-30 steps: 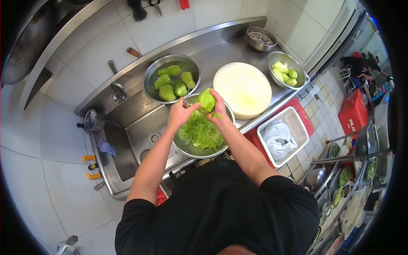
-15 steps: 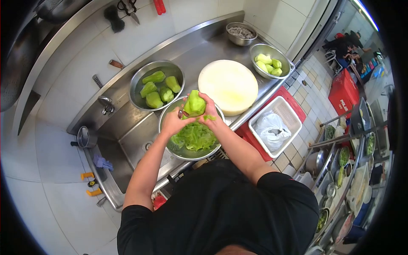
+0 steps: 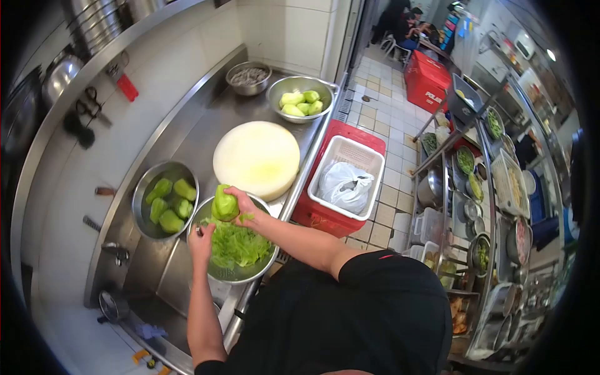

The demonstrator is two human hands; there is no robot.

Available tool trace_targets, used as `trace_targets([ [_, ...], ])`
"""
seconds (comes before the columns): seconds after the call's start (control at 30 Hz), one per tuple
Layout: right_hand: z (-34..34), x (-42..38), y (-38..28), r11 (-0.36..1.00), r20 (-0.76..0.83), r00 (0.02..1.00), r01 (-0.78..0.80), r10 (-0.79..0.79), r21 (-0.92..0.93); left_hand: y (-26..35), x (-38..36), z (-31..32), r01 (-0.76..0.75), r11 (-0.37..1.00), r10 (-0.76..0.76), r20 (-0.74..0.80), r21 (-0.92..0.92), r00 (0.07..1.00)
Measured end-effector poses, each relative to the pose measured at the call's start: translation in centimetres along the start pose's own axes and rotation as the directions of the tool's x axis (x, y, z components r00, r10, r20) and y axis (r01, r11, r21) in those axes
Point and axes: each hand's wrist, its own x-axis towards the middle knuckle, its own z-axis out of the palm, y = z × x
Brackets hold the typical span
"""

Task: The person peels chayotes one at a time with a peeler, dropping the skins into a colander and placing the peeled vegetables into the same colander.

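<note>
- R hand (image 3: 244, 203) closed round green chayote (image 3: 225, 204), held just above rim of peel bowl (image 3: 265, 262).
- L hand (image 3: 201, 240) over same bowl's near-left edge, fingers curled; what it grips too small to tell.
- Peel bowl holds green peelings (image 3: 237, 245).
- Bowl w/ 4 chayotes (image 3: 145, 187) touching peel bowl, far-left side.
- Round board (image 3: 257, 159) just beyond peel bowl.

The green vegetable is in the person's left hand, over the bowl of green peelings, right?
Not quite. The head view shows the green vegetable in the right hand, not the left. The left hand is lower, at the rim of the bowl of green peelings. It is over that bowl.
</note>
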Motion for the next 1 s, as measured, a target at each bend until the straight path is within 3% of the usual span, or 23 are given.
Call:
trace_targets([
  [0.03, -0.1, 0.1, -0.2, 0.999, -0.022, 0.999, 0.043, -0.043, 0.019, 1.2, -1.0, 0.5, -0.081, 0.997, 0.08, -0.079, -0.008, 0.994],
  [0.1, -0.1, 0.1, -0.3, 0.921, -0.064, 0.947, 0.288, -0.314, -0.263, 4.7, -4.1, 1.6, -0.237, 0.972, 0.228, -0.242, -0.007, 0.943],
  [0.13, -0.3, 0.1, -0.4, 0.835, -0.065, 0.897, 0.379, -0.438, -0.4, 3.6, -4.1, 2.0, 0.031, 0.945, -0.07, -0.109, -0.325, 0.992],
  [0.17, -0.4, 0.3, -0.3, 0.685, -0.06, 0.822, 0.429, -0.566, -0.589, 1.7, -4.1, 2.9, 0.324, 0.758, -0.324, 0.105, -0.566, 0.94],
  [0.2, -0.7, 1.0, 0.2, 0.498, -0.022, 0.736, 0.437, -0.677, -0.749, 0.1, -4.4, 3.5, 0.578, 0.443, -0.479, 0.364, -0.685, 0.798],
  [0.23, -0.7, 1.3, 0.7, 0.289, 0.044, 0.645, 0.402, -0.763, -0.869, -0.6, -5.5, 3.8, 0.542, 0.564, -0.482, 0.285, -0.623, 0.829],
  [0.3, -0.1, 2.0, 0.4, 0.412, -0.069, 0.637, 0.409, -0.768, -0.814, -0.6, -6.0, 6.0, 0.429, 0.777, -0.417, 0.133, -0.461, 0.899],
  [0.33, 0.0, 1.6, 1.2, 0.485, -0.142, 0.643, 0.396, -0.753, -0.78, 1.7, -6.6, 6.2, 0.278, 0.836, -0.307, 0.017, -0.473, 0.952],
  [0.4, 1.0, 1.4, 2.6, 0.567, -0.274, 0.628, 0.328, -0.728, -0.755, 1.8, -5.4, 7.0, -0.142, 0.933, 0.067, -0.229, -0.331, 0.971],
  [0.43, 1.6, 1.5, 2.9, 0.602, -0.334, 0.612, 0.301, -0.717, -0.74, 1.4, -4.8, 7.5, -0.349, 0.91, 0.269, -0.321, -0.224, 0.908],
  [0.53, 3.0, 1.6, 4.6, 0.684, -0.353, 0.637, 0.395, -0.685, -0.614, 0.1, -3.8, 7.5, -0.268, 0.959, 0.239, -0.245, -0.091, 0.94],
  [0.63, 2.9, 1.6, 2.7, 0.823, -0.392, 0.763, 0.311, -0.515, -0.476, -0.9, -3.6, 5.3, -0.045, 0.996, 0.067, -0.282, 0.083, 0.957],
  [0.67, 1.8, 2.1, 1.9, 0.913, -0.336, 0.878, 0.224, -0.341, -0.34, -2.4, -3.7, 4.0, -0.082, 0.976, 0.13, -0.241, 0.2, 0.962],
  [0.7, 0.4, 3.5, 0.7, 0.972, -0.243, 0.958, 0.099, -0.15, -0.211, -3.5, -3.4, 3.4, -0.115, 0.98, 0.153, -0.239, 0.165, 0.959],
  [0.77, -0.4, 3.7, -0.3, 0.999, -0.128, 0.992, 0.001, -0.008, -0.051, -5.0, -2.8, 1.4, -0.153, 0.982, 0.176, -0.255, 0.108, 0.951],
  [0.83, 1.5, 1.5, -1.3, 0.998, -0.073, 0.997, -0.032, 0.027, -0.063, -2.5, -2.3, -0.5, 0.063, 0.969, -0.031, -0.133, 0.24, 0.991],
  [0.9, 3.5, 0.2, -1.9, 0.996, -0.028, 0.995, -0.093, 0.092, -0.009, -1.2, -1.6, -0.6, -0.142, 0.94, 0.212, -0.204, 0.31, 0.956],
  [1.0, 5.2, 0.6, -1.5, 0.996, 0.028, 0.997, -0.068, 0.07, -0.055, 2.7, -0.9, -1.7, -0.126, 0.958, 0.186, -0.222, 0.258, 0.957],
])
